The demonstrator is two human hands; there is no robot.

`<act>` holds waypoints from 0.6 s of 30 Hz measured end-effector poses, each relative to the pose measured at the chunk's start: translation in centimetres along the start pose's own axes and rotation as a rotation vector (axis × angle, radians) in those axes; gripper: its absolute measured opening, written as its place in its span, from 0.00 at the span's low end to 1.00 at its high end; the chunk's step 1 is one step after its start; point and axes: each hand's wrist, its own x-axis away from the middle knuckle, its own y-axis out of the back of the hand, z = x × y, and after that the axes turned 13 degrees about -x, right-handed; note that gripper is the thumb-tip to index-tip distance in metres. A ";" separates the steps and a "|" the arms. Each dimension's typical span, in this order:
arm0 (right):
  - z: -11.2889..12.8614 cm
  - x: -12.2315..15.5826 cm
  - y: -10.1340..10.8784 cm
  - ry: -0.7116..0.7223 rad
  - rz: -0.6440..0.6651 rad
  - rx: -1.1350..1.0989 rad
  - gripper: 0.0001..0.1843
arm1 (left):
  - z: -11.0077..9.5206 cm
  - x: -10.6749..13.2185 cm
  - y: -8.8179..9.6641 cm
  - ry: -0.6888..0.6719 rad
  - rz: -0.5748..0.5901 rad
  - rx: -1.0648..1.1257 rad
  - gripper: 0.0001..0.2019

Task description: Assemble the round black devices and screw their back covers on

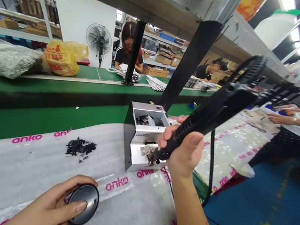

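My left hand (pixel 62 205) grips a round, shiny black disc-shaped part (pixel 85 206) by its rim, thumb across its face, low over the plastic-covered bench. In my right hand (pixel 185 153) is a black electric screwdriver (pixel 203 117), tilted with its lower end down at the front of a silver screw feeder (pixel 146 133). Whether the bit touches the feeder cannot be made out. Dark bits lie in the feeder's open top. A small pile of black plastic pieces (pixel 81 147) rests on the sheet to the left of the feeder.
Clear plastic printed with pink letters (pixel 114 185) covers the bench. Behind runs a green conveyor table (pixel 106 101), with a yellow bag (pixel 63 57) on it. A dark post (pixel 192 58) and an overhead beam stand close by. A cable (pixel 210 168) hangs at right. Several people work nearby.
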 end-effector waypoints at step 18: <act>0.1 0.2 -1.3 0.016 -0.036 0.119 0.26 | -1.4 0.6 -0.3 -0.012 0.032 -0.001 0.27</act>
